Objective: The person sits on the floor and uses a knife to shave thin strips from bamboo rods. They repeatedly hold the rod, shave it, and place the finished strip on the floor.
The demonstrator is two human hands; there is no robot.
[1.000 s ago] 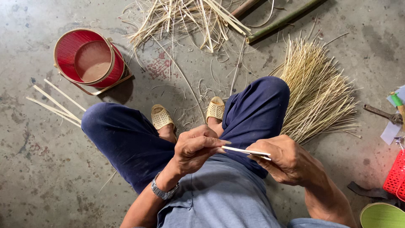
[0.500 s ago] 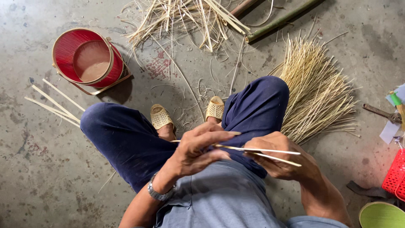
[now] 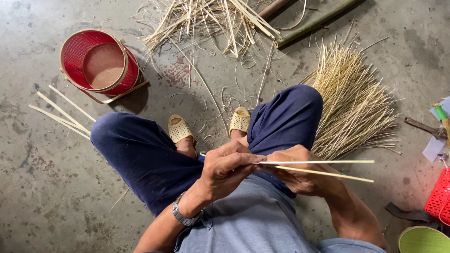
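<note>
Seen from above, a person sits on a concrete floor (image 3: 37,187) with knees drawn up in dark blue trousers. The left hand (image 3: 229,166) is closed, its fingers pinching the near ends of two thin bamboo strips (image 3: 323,167). The right hand (image 3: 300,171) is curled around the same strips just beside the left, fingers folded under them. The strips run from the hands toward the right of the view, spreading slightly apart at their far tips, above the person's lap and right thigh. Behind the right knee lies a fanned bundle of fine splints (image 3: 351,103). A red round basket (image 3: 98,65) stands at upper left, with loose strips (image 3: 61,112) on the floor below it and a heap of bamboo offcuts (image 3: 211,18) at top centre.
</note>
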